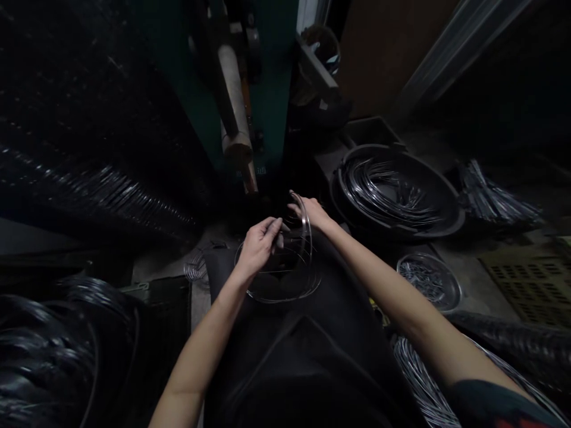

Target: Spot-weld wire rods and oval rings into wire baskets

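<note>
A loose coil of thin bright wire [276, 300] hangs in large loops above my dark apron [294, 368]. My left hand [260, 246] has curled fingers on the coil's upper left side. Further up, my right hand [311, 213] grips the top of the loops between its fingers and thumb. The wire runs through both hands, and its loops are thin and hard to follow against the dark cloth.
A black round tub [343, 178] of coiled wire sits to the right, beside a shallow metal pan [455, 291] of short wire pieces. Dark wire bundles [44, 351] lie at lower left. Ahead stands a green machine [272, 89] with a pale lever handle [234, 101].
</note>
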The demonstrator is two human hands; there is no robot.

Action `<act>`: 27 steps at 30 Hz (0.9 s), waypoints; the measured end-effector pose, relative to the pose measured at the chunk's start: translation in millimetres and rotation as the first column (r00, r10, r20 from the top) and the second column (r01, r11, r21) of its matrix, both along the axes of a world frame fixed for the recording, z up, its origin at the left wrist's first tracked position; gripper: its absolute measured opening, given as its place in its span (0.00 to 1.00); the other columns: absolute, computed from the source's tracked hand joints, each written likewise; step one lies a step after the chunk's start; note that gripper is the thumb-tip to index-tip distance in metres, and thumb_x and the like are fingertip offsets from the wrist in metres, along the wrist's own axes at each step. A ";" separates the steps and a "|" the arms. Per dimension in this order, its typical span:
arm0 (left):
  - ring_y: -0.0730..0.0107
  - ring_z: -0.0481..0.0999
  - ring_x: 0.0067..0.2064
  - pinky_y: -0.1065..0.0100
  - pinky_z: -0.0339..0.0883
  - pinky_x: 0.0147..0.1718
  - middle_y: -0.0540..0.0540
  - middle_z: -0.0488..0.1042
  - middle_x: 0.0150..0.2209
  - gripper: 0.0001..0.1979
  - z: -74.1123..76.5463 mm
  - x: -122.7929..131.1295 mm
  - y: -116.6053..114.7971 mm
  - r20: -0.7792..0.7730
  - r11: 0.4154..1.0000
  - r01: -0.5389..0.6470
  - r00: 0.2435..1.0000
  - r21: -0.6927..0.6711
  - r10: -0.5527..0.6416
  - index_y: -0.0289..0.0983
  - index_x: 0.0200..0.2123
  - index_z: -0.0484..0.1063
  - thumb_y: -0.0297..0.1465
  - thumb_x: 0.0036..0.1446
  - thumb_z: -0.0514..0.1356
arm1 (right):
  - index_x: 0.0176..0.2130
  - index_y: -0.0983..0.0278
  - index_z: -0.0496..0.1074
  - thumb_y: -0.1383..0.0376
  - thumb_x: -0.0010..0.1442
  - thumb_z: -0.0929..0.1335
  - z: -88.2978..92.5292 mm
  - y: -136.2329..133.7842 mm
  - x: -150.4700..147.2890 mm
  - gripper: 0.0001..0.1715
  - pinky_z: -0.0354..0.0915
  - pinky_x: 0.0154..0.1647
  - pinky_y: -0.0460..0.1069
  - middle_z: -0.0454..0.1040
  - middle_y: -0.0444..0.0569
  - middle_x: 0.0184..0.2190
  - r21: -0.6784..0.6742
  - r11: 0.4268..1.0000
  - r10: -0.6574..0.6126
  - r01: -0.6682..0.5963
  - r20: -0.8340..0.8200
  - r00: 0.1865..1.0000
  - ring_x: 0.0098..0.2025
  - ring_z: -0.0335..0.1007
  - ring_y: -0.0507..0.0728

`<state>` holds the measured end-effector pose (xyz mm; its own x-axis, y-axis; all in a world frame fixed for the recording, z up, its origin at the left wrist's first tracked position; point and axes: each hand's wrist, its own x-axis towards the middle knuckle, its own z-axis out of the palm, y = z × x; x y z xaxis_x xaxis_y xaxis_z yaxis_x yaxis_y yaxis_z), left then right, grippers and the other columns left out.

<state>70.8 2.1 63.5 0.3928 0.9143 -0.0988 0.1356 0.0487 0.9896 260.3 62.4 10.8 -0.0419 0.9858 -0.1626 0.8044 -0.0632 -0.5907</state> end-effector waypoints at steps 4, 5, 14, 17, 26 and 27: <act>0.74 0.70 0.28 0.73 0.63 0.30 0.51 0.71 0.25 0.17 -12.3 -21.5 0.7 0.010 0.991 -0.124 0.992 0.043 0.124 0.36 0.37 0.73 0.44 0.63 0.54 | 0.53 0.63 0.72 0.60 0.66 0.62 6.7 -69.7 23.8 0.20 0.62 0.58 0.57 0.75 0.53 0.51 0.045 0.992 -0.103 0.118 -0.256 0.961 0.54 0.71 0.60; 0.73 0.72 0.30 0.71 0.65 0.33 0.50 0.72 0.26 0.17 -16.6 -28.7 -5.5 -0.054 0.987 -0.133 0.989 0.091 0.138 0.36 0.39 0.73 0.43 0.64 0.53 | 0.51 0.63 0.74 0.57 0.66 0.61 9.8 -87.7 26.7 0.21 0.65 0.55 0.57 0.77 0.53 0.47 0.000 0.992 -0.116 0.124 -0.357 0.927 0.50 0.73 0.60; 0.60 0.72 0.43 0.51 0.58 0.51 0.43 0.75 0.38 0.12 -101.8 -84.7 -88.2 -0.753 0.652 0.612 0.651 0.447 -0.094 0.38 0.43 0.73 0.37 0.64 0.54 | 0.44 0.61 0.77 0.57 0.58 0.69 18.3 -165.1 -17.4 0.16 0.64 0.55 0.55 0.78 0.49 0.45 -0.168 0.960 0.060 -0.224 -0.657 0.751 0.49 0.73 0.58; 0.67 0.70 0.35 0.57 0.59 0.46 0.47 0.72 0.28 0.14 -113.6 -90.5 -75.7 -0.727 0.647 0.620 0.672 0.445 -0.144 0.38 0.36 0.74 0.37 0.66 0.51 | 0.38 0.63 0.77 0.56 0.60 0.67 16.8 -151.8 -25.8 0.15 0.68 0.47 0.53 0.78 0.50 0.38 -0.155 0.963 0.059 -0.221 -0.678 0.733 0.41 0.74 0.56; 0.51 0.59 0.61 0.45 0.43 0.62 0.35 0.64 0.57 0.31 -86.7 -89.7 -74.5 -0.667 0.729 0.521 0.736 0.444 -0.119 0.36 0.63 0.57 0.40 0.59 0.57 | 0.35 0.66 0.71 0.55 0.54 0.70 21.3 -91.9 -32.0 0.17 0.56 0.18 0.43 0.71 0.43 0.26 -0.219 0.973 -0.122 -0.067 -0.743 0.658 0.17 0.57 0.45; 0.48 0.57 0.62 0.43 0.40 0.63 0.34 0.62 0.59 0.36 -92.7 -89.2 -80.0 -0.688 0.708 0.527 0.722 0.470 -0.080 0.36 0.65 0.53 0.40 0.56 0.59 | 0.36 0.66 0.71 0.55 0.54 0.70 19.3 -92.1 -33.0 0.17 0.55 0.18 0.43 0.71 0.43 0.27 -0.199 0.979 -0.126 -0.038 -0.744 0.656 0.18 0.57 0.45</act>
